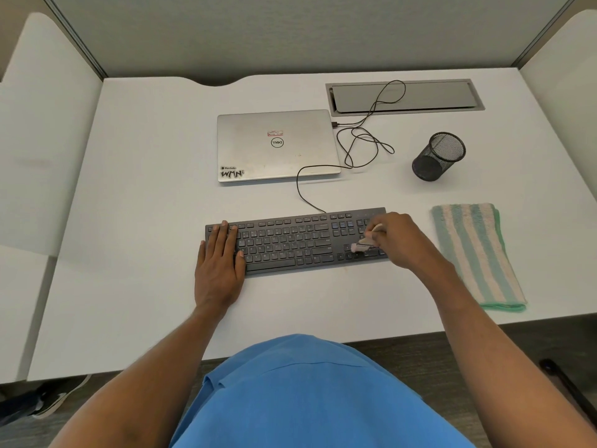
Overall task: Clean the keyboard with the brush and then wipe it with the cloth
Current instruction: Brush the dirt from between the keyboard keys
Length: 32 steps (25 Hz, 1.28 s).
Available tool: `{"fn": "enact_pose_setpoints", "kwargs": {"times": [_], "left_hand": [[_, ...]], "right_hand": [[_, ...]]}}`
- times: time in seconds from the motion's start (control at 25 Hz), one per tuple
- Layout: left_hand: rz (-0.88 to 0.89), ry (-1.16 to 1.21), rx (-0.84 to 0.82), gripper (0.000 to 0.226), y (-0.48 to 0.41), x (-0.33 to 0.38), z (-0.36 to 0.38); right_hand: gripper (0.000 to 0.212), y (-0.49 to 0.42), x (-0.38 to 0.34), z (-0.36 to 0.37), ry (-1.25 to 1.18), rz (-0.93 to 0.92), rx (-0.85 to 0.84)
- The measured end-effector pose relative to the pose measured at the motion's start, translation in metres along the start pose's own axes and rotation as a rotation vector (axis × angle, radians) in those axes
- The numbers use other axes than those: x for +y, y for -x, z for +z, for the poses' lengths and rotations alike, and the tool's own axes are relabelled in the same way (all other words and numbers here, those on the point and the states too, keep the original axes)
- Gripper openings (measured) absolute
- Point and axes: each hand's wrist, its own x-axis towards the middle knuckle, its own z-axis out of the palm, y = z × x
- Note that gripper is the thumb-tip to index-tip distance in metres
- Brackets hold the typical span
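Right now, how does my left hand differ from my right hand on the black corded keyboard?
The left hand lies flat, fingers straight, on the left end of the black corded keyboard; the right hand is curled over its right end. The left hand holds nothing; the right hand grips a small pale brush, bristles on the keys. Both are at the keyboard; the folded green-and-white striped cloth lies untouched beside it.

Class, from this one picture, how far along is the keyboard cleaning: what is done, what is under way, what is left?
Done: nothing visibly finished. In hand: the right hand holds the brush on the right-end keys of the keyboard while the left hand presses flat on its left end. Left: wiping; the striped cloth lies folded beside it, untouched.
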Motion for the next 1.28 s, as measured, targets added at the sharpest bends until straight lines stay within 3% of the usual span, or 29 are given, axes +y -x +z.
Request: {"fn": "enact_pose_setpoints", "kwargs": {"times": [0.36,0.6,0.88,1.12,1.28], "left_hand": [[0.004,-0.001,0.005,0.061,0.0,0.0,0.001],[0.003,-0.001,0.007,0.061,0.001,0.0,0.0],[-0.003,0.005,0.001,0.062,0.001,0.002,-0.001],[0.003,0.004,0.006,0.061,0.001,0.001,-0.001],[0.002,-0.004,0.002,0.062,0.001,0.001,-0.001]], "right_hand": [[0.019,0.002,0.012,-0.004,0.079,0.101,0.056],[0.01,0.005,0.0,0.009,-0.028,0.019,0.021],[0.011,0.006,0.014,-0.013,0.065,0.14,0.059],[0.013,0.006,0.001,0.002,-0.005,-0.006,-0.003],[0.015,0.004,0.009,-0.002,-0.005,0.07,0.042]]}}
